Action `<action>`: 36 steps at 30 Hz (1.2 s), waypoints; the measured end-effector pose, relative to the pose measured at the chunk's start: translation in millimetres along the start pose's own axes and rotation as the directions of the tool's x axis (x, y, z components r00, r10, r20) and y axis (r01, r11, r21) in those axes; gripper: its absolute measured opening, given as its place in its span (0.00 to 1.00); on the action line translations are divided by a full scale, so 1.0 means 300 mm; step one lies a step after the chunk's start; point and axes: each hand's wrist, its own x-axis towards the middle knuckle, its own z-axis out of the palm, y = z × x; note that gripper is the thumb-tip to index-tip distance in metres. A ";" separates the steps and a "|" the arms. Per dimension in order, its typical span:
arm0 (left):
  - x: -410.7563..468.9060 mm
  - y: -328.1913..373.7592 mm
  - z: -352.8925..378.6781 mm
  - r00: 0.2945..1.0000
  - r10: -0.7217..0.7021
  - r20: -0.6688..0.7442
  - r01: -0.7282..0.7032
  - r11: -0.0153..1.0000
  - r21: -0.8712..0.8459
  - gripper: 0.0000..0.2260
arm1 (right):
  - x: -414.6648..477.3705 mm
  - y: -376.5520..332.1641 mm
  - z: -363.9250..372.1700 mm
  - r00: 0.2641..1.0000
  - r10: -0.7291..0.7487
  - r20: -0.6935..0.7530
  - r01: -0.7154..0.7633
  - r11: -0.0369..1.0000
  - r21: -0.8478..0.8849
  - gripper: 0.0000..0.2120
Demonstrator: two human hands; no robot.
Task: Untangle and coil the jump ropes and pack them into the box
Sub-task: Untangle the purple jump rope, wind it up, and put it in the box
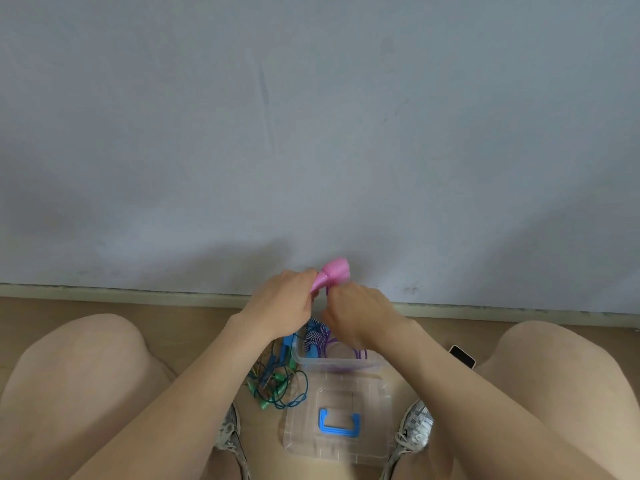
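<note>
Left hand: the left hand [280, 299], centre of the frame, has its fingers curled round the pink handles [332, 273], which stick up and to the right out of the fist.
Right hand: the right hand [356, 313] touches the left, its fingers bent in and pinching the purple rope [360, 353] where it leaves the handles.
Purple rope: it drops from the hands into the clear plastic box [339, 363] just below them; the wrists hide most of its run.
Box contents: a blue-and-white striped rope [313, 336] lies in the box's far left corner beside the purple loops.
Left of the box: a tangle of blue and green ropes [277, 382] lies on the wooden floor [34, 313], touching the box's left wall and partly hidden by the left forearm.
Lid: the clear lid [346, 389] with its blue carry handle [339, 426] lies flat just below the box, between two grey sneakers [415, 424].
Right side: a phone [462, 356] lies on the floor beside the right knee.
Background: a grey wall [311, 133] fills the upper frame above a pale baseboard [104, 291].
</note>
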 end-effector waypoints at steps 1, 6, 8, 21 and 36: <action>-0.004 0.000 0.006 1.000 -0.008 0.029 0.006 0.998 0.064 0.03 | 0.001 0.003 0.009 1.000 -0.013 0.012 0.013 0.998 0.054 0.10; -0.017 0.031 0.030 0.969 -0.014 0.248 -0.077 0.932 0.355 0.06 | 0.030 0.026 0.009 0.983 -0.143 -0.111 0.159 0.975 0.152 0.10; -0.013 0.036 0.038 0.957 0.011 0.290 -0.132 0.907 0.399 0.07 | 0.031 0.066 -0.031 0.973 -0.128 -0.191 0.175 0.952 0.253 0.07; 0.016 -0.001 -0.055 0.943 0.315 -0.107 -0.329 0.930 -0.163 0.09 | 0.020 0.251 -0.074 0.991 0.068 -0.117 0.100 0.215 0.971 0.09; 0.005 -0.014 -0.108 0.954 -0.233 -0.189 0.277 0.926 0.255 0.07 | 0.000 -0.004 -0.012 0.958 -0.101 -0.267 0.184 0.933 0.308 0.18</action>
